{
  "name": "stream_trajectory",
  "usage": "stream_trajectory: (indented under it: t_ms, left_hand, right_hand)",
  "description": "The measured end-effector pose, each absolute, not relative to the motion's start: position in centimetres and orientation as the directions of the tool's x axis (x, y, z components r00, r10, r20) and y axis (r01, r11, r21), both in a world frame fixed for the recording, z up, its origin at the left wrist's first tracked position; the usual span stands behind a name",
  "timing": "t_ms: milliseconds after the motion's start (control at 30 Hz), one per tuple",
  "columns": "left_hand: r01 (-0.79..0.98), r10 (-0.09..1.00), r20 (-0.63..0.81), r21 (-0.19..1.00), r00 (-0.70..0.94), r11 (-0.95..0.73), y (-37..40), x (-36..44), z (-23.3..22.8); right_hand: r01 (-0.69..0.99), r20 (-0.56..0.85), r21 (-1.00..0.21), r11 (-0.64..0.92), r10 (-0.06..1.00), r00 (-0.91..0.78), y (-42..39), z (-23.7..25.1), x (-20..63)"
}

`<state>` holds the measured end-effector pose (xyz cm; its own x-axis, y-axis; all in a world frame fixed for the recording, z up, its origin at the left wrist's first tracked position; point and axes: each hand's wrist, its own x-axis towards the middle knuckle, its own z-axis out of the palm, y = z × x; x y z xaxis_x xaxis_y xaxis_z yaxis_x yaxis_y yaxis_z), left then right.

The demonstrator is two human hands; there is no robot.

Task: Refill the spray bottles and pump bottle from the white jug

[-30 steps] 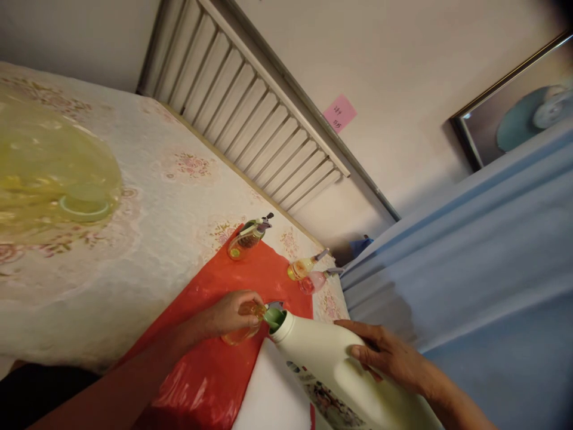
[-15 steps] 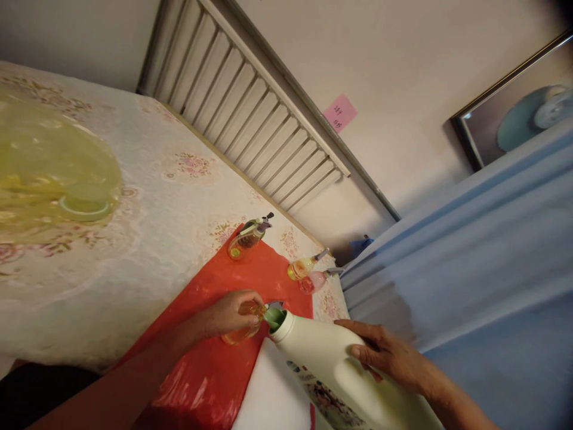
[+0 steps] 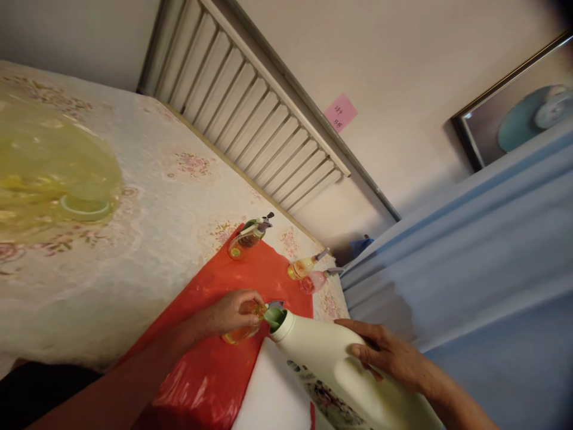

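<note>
Jug tipped at the little bottle, refill looks mid-way

Right hand [image 3: 389, 358] grips the jug [image 3: 331, 364], left hand [image 3: 230, 313] wraps the bottle [image 3: 244, 327] on the red sheet [image 3: 210, 370]; three bottles [image 3: 307, 273] wait behind.

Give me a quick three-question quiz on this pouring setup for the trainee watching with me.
1. True or false: the right hand holds the big white jug tilted, its green spout toward the small bottle.
2. What does the left hand grip?
A. a pump bottle by the wall
B. the small bottle of amber liquid
C. the pink note
3. What colour is the sheet under the small bottle?

Key
1. True.
2. B.
3. Red; it lies over the floral tablecloth, with three pump bottles farther back.
</note>
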<state>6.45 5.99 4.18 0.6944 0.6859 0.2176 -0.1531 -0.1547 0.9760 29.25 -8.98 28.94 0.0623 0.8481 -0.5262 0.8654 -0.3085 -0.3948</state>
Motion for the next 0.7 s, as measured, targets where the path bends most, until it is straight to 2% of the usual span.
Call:
stream_trajectory:
  t_ms: [700]
  left_hand:
    - [-0.146, 0.687, 0.206, 0.979, 0.697, -0.146, 5.95, 6.46, 4.31]
  right_hand:
    - [0.877, -0.531, -0.379, -0.294, 0.846, 0.053, -9.04, 29.01, 29.24]
